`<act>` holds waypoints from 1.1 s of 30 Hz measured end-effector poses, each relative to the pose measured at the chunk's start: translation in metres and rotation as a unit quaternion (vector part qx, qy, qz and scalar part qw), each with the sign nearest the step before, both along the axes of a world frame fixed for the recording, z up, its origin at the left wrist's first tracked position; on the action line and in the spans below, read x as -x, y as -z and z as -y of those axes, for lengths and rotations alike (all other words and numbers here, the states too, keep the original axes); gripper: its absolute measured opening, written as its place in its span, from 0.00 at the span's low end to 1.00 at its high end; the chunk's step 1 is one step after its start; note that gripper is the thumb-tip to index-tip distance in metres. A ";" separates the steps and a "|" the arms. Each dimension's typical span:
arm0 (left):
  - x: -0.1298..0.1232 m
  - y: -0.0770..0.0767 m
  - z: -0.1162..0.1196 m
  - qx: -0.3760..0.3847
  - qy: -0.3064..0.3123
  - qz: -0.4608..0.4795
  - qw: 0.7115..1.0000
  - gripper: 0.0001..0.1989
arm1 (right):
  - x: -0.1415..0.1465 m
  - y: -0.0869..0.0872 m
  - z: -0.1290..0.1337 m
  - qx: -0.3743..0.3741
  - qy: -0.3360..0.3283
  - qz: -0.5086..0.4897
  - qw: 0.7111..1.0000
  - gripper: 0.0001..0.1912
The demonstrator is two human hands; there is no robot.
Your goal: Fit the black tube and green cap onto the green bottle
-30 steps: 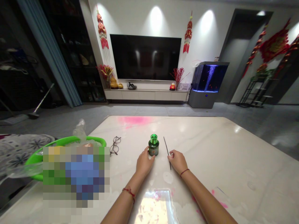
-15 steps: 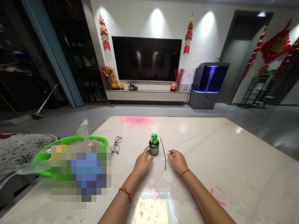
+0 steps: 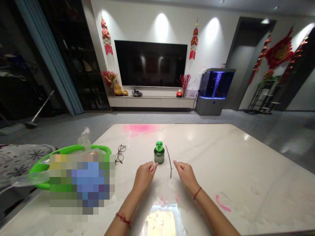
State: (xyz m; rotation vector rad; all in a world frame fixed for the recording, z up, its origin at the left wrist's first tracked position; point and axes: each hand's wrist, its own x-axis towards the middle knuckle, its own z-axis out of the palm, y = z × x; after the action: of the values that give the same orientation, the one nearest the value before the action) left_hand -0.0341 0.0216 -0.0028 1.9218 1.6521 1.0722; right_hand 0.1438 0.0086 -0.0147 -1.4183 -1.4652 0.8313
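A small dark green glass bottle (image 3: 159,156) with a bright green see-through cap stands upright on the pale marble-look table (image 3: 206,141). Just right of it lies a thin black stick (image 3: 169,159), slightly bent. My left hand (image 3: 145,173) is closed in a fist, thumb pointing toward the lower part of the bottle; whether the tip touches it I cannot tell. To the right of the stick, my right hand (image 3: 185,173) is also curled into a fist with its thumb out. Neither hand shows anything in its fingers.
Folded glasses (image 3: 120,154) lie left of the bottle. Farther left sits a green basket (image 3: 70,150) with plastic bags, partly blurred out. Pink stains (image 3: 140,127) mark the table. Beyond are a television (image 3: 151,64) and a lit fish tank (image 3: 216,84).
Both hands have gone from loosely open to closed fists with thumbs out. The left fingers have drawn back from the bottle's side. The view has shifted slightly; bottle and stick stay put.
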 end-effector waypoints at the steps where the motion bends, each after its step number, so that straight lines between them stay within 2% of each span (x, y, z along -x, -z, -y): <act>1: -0.001 -0.001 0.001 0.010 -0.016 0.033 0.999 0.24 | 0.001 -0.004 0.000 0.061 -0.054 -0.093 0.992 0.27; 2: -0.002 -0.003 0.001 0.030 -0.029 0.075 0.996 0.26 | 0.002 -0.008 0.001 0.124 -0.122 -0.184 0.967 0.27; 4: -0.002 -0.006 0.000 0.098 -0.037 0.188 0.977 0.28 | 0.003 -0.015 0.002 0.206 -0.233 -0.325 0.893 0.29; 6: -0.001 -0.011 -0.001 0.180 -0.023 0.319 0.930 0.29 | 0.005 -0.019 0.003 0.242 -0.290 -0.412 0.830 0.30; 9: 0.003 -0.017 0.000 0.276 0.036 0.482 0.830 0.30 | 0.009 -0.018 0.002 0.255 -0.349 -0.502 0.750 0.32; 11: 0.006 -0.020 0.002 0.315 0.085 0.550 0.768 0.31 | 0.012 -0.015 0.000 0.236 -0.394 -0.551 0.697 0.34; 13: 0.009 -0.022 0.005 0.333 0.128 0.591 0.723 0.31 | 0.016 -0.013 0.000 0.211 -0.432 -0.581 0.657 0.35; 15: 0.011 -0.024 0.007 0.346 0.161 0.609 0.695 0.32 | 0.020 -0.012 0.000 0.196 -0.460 -0.592 0.632 0.35; 18: 0.013 -0.025 0.008 0.372 0.196 0.609 0.673 0.33 | 0.023 -0.012 0.001 0.200 -0.481 -0.592 0.615 0.35; 20: 0.014 -0.023 0.007 0.392 0.208 0.594 0.671 0.33 | 0.023 -0.010 0.000 0.213 -0.478 -0.590 0.615 0.35; 27: 0.013 -0.005 0.000 0.459 0.188 0.490 0.717 0.33 | 0.023 0.013 -0.012 0.339 -0.444 -0.518 0.647 0.36; 33: 0.004 0.002 0.002 0.479 0.188 0.433 0.740 0.33 | 0.028 0.021 -0.016 0.345 -0.422 -0.491 0.680 0.36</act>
State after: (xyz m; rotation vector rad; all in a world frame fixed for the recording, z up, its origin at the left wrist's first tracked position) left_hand -0.0384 0.0192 -0.0044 0.7701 0.8719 0.5599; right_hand 0.1157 0.0242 -0.0353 -0.3546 -0.8331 2.4565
